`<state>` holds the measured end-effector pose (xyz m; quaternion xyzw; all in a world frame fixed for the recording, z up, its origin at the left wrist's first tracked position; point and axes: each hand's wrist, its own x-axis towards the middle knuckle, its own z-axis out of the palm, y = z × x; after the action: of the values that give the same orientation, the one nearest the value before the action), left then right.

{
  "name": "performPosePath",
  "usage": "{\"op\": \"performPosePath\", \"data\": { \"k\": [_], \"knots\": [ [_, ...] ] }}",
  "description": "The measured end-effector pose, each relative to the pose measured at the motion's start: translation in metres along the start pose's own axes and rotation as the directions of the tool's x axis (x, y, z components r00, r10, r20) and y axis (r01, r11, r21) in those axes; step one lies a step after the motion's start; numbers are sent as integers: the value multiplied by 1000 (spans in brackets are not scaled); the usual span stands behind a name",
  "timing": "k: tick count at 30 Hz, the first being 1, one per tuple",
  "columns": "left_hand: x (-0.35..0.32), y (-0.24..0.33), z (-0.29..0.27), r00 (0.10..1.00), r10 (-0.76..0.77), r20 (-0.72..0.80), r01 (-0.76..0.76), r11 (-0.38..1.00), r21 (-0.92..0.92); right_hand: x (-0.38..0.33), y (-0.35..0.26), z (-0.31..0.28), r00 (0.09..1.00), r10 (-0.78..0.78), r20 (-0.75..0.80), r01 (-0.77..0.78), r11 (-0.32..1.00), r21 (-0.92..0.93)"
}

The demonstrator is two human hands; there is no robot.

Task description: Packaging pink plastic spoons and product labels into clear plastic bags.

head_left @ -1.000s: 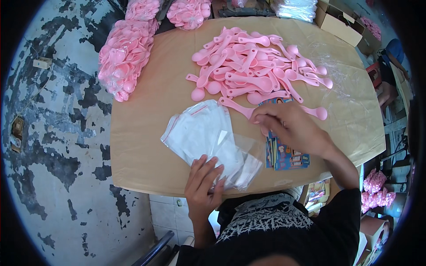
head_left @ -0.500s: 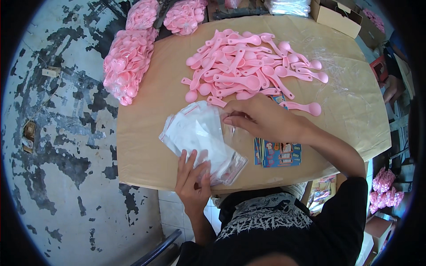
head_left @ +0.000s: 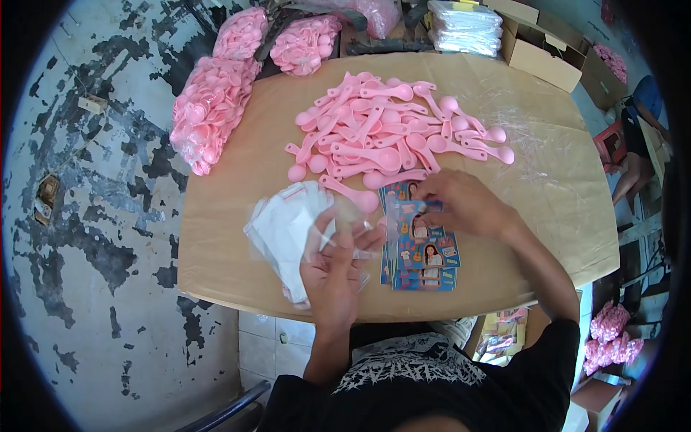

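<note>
Fingers of the left hand (head_left: 332, 277) are spread over clear bags (head_left: 288, 230) at nine o'clock; printed cards (head_left: 421, 248) are pinched by the right hand (head_left: 461, 205). Slippery bags could be dragged off the table (head_left: 230, 245).

A: Spoons (head_left: 392, 140) pink plastic, smooth, slight sheen. Bags (head_left: 288, 230)?
B: Thin clear plastic film, glossy, crinkled. Cards (head_left: 425, 252) glossy printed paper.
A: Table (head_left: 237, 216)?
B: Matt brown, looks like board. Boxes (head_left: 536, 54) plain cardboard. Floor (head_left: 115, 216) rough, paint flaking.
</note>
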<state>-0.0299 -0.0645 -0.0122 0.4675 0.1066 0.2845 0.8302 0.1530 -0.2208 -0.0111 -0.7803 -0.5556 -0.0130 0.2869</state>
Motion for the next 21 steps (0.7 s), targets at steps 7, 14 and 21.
{"op": "performPosePath", "data": {
  "k": [7,14,21],
  "knots": [
    [16,-23,7,986,140,-88,-141,990,-6,-5,-6,-15,963,247,112,-271,878,395],
    [20,-27,22,980,43,-195,-30,997,68,-15,-20,-37,976,189,111,-217,774,594],
    [24,-30,19,997,31,-75,-29,999,34,-8,-8,-28,946,302,-121,-202,837,508]
  ]
}}
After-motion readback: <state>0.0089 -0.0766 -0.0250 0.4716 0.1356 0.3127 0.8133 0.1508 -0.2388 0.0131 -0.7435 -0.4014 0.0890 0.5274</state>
